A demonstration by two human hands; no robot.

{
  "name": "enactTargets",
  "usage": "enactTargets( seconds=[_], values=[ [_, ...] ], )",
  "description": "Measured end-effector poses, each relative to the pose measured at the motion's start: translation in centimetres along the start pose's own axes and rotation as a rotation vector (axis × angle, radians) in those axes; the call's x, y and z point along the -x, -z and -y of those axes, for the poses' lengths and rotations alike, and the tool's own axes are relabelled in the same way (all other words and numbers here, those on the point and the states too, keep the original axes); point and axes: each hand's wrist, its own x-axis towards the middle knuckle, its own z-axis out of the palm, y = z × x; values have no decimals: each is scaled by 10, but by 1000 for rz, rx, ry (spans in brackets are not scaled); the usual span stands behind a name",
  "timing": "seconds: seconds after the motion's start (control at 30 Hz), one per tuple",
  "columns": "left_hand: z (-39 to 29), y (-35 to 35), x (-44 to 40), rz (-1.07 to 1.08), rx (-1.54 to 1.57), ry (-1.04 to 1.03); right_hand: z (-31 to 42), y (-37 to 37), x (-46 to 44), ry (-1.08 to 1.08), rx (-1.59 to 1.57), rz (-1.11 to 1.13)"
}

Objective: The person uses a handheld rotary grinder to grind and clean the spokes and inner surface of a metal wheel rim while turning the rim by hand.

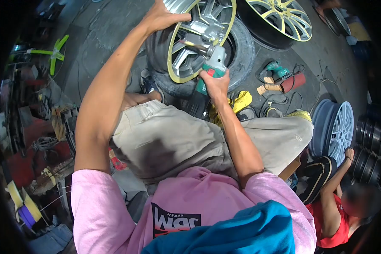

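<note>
My left hand [163, 17] grips the rim of a silver alloy wheel [185, 63] with a yellowish edge, its thumb laid over the lip. The wheel leans tilted on a grey, dusty tire [244, 53]. In my right hand [216, 84] is a green and black angle grinder [202, 89], fingers wrapped round its body near a red part. The grinder's metal head [217, 59] lies against or just over the wheel's spokes; whether it touches I cannot tell. Its working end is partly hidden.
Another yellow-edged wheel [279, 17] lies at the upper right. A green power tool [278, 70], a red sandpaper roll [293, 83], cords and yellow cloth [242, 100] are on the floor. At right, a person in red [332, 216] holds a grey-blue wheel [342, 131]. A green star-shaped stand [57, 54] is left.
</note>
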Motion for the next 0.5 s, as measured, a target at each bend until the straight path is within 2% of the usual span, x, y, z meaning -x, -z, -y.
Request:
enactTargets(
  seconds=[0.13, 0.27, 0.4, 0.5],
  values=[
    [5, -3, 5, -39, -20, -39, -3, 4, 13, 11, 16, 128],
    [-1, -2, 5, -17, 54, 52, -16, 7, 12, -67, -72, 232],
    [-6, 2, 6, -28, 111, 52, -14, 6, 5, -28, -143, 202],
    [-8, 2, 7, -24, 105, 59, 0, 9, 5, -143, -197, 176]
  ],
)
